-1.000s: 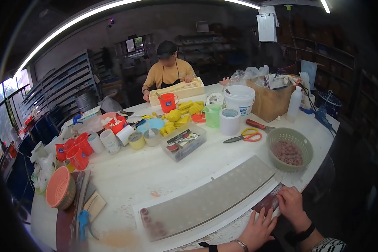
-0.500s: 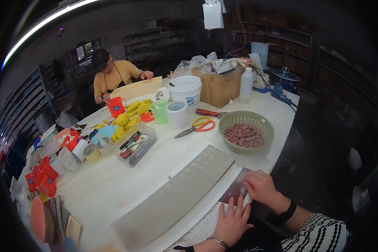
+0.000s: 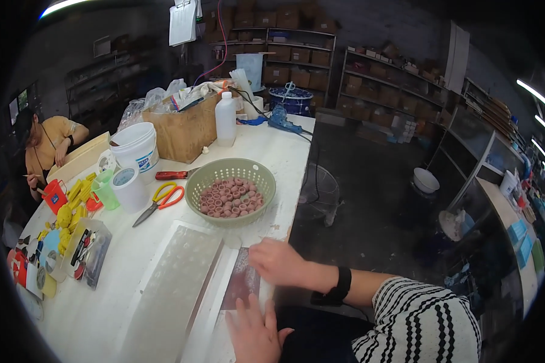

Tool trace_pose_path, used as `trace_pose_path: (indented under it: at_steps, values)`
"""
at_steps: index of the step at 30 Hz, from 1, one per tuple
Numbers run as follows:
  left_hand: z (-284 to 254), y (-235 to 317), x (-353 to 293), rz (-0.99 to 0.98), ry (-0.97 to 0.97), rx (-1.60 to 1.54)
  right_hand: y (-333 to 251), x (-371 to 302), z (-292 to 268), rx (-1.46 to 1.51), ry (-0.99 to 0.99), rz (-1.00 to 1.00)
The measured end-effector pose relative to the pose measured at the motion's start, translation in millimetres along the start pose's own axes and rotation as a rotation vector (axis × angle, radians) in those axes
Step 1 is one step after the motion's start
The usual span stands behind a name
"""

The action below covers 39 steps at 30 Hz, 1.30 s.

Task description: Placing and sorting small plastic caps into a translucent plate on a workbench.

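My left hand point(image 3: 255, 336) lies flat with its fingers spread, the tips on the near end of a dark reddish sheet dusted with pale powder point(image 3: 241, 291), which looks like sandpaper. At the sheet's far end my right hand point(image 3: 278, 262) is closed, its fingers curled down against the surface. Whatever it holds is hidden by the fingers. Just beyond stands a sage-green perforated basket point(image 3: 230, 221) with many small reddish-brown rings point(image 3: 231, 197) in it. Left of the sheet lies a long grey board point(image 3: 169, 296) on the white table point(image 3: 103, 302).
Left of the basket lie orange-and-yellow-handled scissors point(image 3: 157, 202) and a red-handled tool point(image 3: 172, 175). Farther back are a white bucket point(image 3: 136, 151), a cardboard box point(image 3: 184, 133) and a white bottle point(image 3: 226, 121). A clear tool box point(image 3: 94, 260) stands left. A co-worker point(image 3: 54, 142) sits at the far left.
The view has swung to the right, so the table and co-worker appear farther left. My right hand stays closed at the sheet's far end; my left hand still rests flat at its near end.
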<state>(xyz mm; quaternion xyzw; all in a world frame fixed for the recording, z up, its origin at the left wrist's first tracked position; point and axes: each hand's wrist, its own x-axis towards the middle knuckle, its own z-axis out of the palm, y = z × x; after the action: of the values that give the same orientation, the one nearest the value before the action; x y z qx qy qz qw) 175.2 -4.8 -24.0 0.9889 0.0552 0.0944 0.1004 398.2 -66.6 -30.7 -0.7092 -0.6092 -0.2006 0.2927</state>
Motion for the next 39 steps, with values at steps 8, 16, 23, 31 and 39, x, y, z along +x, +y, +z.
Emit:
trace_pose_path:
  at_steps: [8,16,23,31,39]
  values:
    - [-4.7,1.1,0.8,0.007,0.005,0.016,-3.6,5.8,-7.7,-0.171,-0.062,0.030]
    - [-3.8,3.1,4.6,0.042,0.017,0.020,6.1,-2.4,-13.3,-0.234,-0.053,0.095]
    - [-2.1,-1.7,-5.7,-0.013,0.030,0.016,13.7,12.4,-2.4,-0.226,-0.050,0.059]
    - [12.9,9.6,2.6,0.023,0.116,0.040,-10.1,-11.2,-12.5,-0.066,0.043,0.017]
    - [13.5,13.3,-1.4,0.007,0.118,0.077,-7.1,-17.2,-3.8,-0.009,0.010,-0.029]
